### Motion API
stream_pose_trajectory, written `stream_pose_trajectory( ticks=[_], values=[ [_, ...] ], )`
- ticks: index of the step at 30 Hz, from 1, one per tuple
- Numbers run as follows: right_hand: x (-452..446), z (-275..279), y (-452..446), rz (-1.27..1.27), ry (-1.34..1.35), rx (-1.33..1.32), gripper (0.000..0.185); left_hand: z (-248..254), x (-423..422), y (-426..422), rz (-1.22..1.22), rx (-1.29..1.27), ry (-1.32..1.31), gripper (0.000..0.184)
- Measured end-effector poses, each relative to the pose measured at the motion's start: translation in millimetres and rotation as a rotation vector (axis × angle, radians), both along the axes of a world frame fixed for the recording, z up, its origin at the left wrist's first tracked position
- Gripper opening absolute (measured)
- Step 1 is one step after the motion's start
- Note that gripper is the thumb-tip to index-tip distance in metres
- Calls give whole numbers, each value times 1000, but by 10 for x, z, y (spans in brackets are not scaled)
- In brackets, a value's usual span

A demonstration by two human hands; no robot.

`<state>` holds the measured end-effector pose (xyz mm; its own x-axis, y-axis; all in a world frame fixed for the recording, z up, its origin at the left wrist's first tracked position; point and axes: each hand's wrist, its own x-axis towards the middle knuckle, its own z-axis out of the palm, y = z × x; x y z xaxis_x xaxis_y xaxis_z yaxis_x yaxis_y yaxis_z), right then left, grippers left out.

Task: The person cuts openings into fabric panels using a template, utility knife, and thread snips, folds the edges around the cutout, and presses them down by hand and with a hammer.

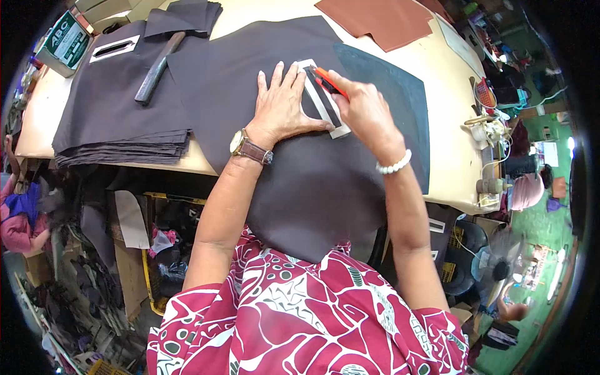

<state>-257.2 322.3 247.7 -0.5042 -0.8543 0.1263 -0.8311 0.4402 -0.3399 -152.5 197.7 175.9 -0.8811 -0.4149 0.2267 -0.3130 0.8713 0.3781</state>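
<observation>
My right hand (pixel 369 112) is wrapped round an orange and black utility knife (pixel 329 82), its tip at the upper end of a white slotted template (pixel 340 130). The template lies slanted on a large dark brown leather-like sheet (pixel 231 69). My left hand (pixel 281 106) lies flat with fingers spread, thumb and fingertips pressing on the template's left side. Beneath part of the sheet is a dark green cutting mat (pixel 400 106). The sheet's near part hangs over the table edge toward my body. The blade itself is too small to make out.
Left on the table (pixel 209 164) is a stack of dark sheets (pixel 119 119), with a hammer-like tool (pixel 156 75) and another slotted template (pixel 114 49) on it. A green ABC box (pixel 65 40) stands behind. Reddish-brown sheets (pixel 381 22) lie at the back. A person (pixel 25 219) is at far left.
</observation>
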Motion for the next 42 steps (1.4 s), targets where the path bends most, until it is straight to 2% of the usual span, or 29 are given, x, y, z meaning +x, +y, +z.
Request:
stream_pose_trajectory(
  ticks=[3, 9, 12, 17, 24, 30, 36, 42],
  values=[
    [-18, 271, -142, 58, 112, 138, 33, 17, -8, 10, 4, -4, -17, 118],
    [-61, 397, -272, 52, 161, 295, 32, 31, -12, 17, 14, 10, -28, 118],
    [-90, 324, -217, 112, 224, 222, 31, 34, -10, 19, 15, 12, -9, 117],
    [11, 380, -121, 127, 210, 249, 31, 12, -8, 7, 15, 23, 1, 117],
    [124, 364, 35, 74, 215, 290, 38, -36, -32, 7, 11, 7, 26, 117],
    [232, 402, 258, -4, 108, 344, 42, 1, -21, 17, 20, 3, 11, 118],
    [275, 244, 570, 65, 274, 275, 42, -2, -24, 19, 18, -11, 10, 120],
    [434, 237, 846, -2, 212, 293, 44, 1, -35, 27, 15, -11, 8, 120]
  ],
)
